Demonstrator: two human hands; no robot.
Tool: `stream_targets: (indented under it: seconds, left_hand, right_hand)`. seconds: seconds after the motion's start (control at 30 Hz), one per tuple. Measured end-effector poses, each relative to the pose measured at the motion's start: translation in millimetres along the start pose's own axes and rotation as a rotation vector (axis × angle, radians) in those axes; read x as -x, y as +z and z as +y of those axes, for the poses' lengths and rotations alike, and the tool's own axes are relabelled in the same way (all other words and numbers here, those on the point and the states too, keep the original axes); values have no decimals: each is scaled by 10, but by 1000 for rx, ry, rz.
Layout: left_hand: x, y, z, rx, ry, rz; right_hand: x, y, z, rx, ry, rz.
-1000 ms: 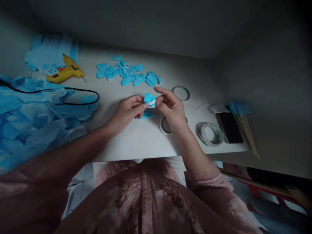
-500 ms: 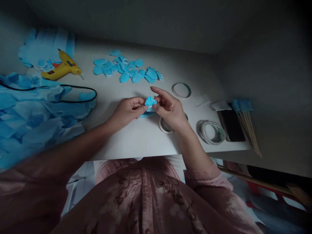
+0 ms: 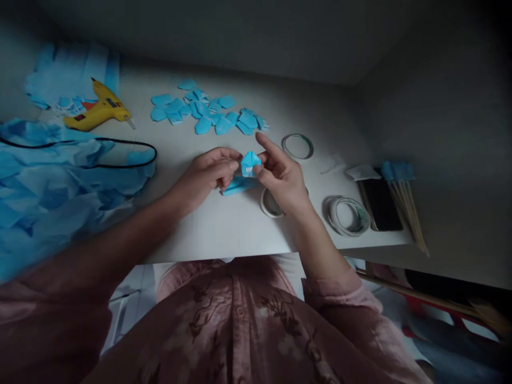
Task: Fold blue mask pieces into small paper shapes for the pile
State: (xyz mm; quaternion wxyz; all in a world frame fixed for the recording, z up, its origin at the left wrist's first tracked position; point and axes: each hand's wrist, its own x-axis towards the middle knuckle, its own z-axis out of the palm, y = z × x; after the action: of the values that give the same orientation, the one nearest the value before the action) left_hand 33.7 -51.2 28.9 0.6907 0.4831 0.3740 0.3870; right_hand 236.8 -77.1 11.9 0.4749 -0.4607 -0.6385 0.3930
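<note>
A small folded blue piece (image 3: 250, 164) with a white patch on its lower part is pinched between the thumb and fingers of my right hand (image 3: 283, 173); the index finger sticks up. Just left of it, my left hand (image 3: 212, 173) has thumb and fingers pressed together, and what they hold, if anything, is too small to make out. Below the hands a blue strip (image 3: 238, 186) lies on the white table (image 3: 224, 229). Partly behind my right hand is a tape roll (image 3: 272, 205).
Several blue folded pieces (image 3: 204, 125) lie at the back. At the left are a yellow glue gun (image 3: 104, 109), a blue sheet pile (image 3: 52, 197) and a black cable loop (image 3: 155, 154). Rightward are tape rolls (image 3: 348, 216), a phone (image 3: 382, 205) and blue-tipped sticks (image 3: 412, 213).
My left hand has let go of the blue piece and moved slightly left. The piece is now turned with more of its face showing, and the strip below is more visible.
</note>
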Motion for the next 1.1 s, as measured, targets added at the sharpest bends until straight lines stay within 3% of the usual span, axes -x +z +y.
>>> stream_targets:
  seconds: [0.13, 0.73, 1.1]
  left_hand:
    - [28, 36, -22, -198, 71, 14]
    - [42, 51, -119, -541, 166, -93]
    - [26, 32, -44, -313, 38, -52]
  right_hand:
    - [-5, 31, -1, 21, -7, -26]
    - [1, 71, -113, -9, -42, -174]
    - [-56, 37, -24, -140, 39, 47]
